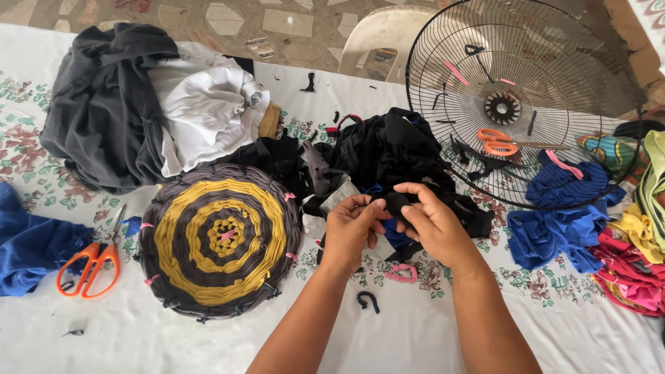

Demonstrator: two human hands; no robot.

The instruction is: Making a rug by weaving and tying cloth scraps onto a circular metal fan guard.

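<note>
Your fingertips are pinched on a black fabric strip [396, 205], held up just above the table in the middle of the scene, at the near edge of the black scrap pile [388, 156]. Your left hand [350, 228] grips one end between thumb and forefinger; your right hand [431, 221] is closed over the other end, the thumb pressing the cloth against the curled fingers. Neither hand is slack.

To work the strip well, keep the pinch close to the spot you are handling, so the soft cloth does not roll or twist between your hands. Pull evenly from both sides; a jerk would likely stretch the knit thin. Keep the loose tail clear of the pile behind it, or it may drag other scraps along.

Just left of your left hand lies the round woven mat [220, 239], grey and yellow rings, with pink ties around its rim. Further left, near the table edge, are orange scissors [89, 266] beside a blue cloth [31, 242]. A small black loop [368, 300] and a pink scrap [402, 273] lie near your wrists. Far right, a wire fan guard [526, 97] rests on the table with a second pair of orange scissors [500, 142] inside it, and blue fabric [554, 221] below it.
</note>
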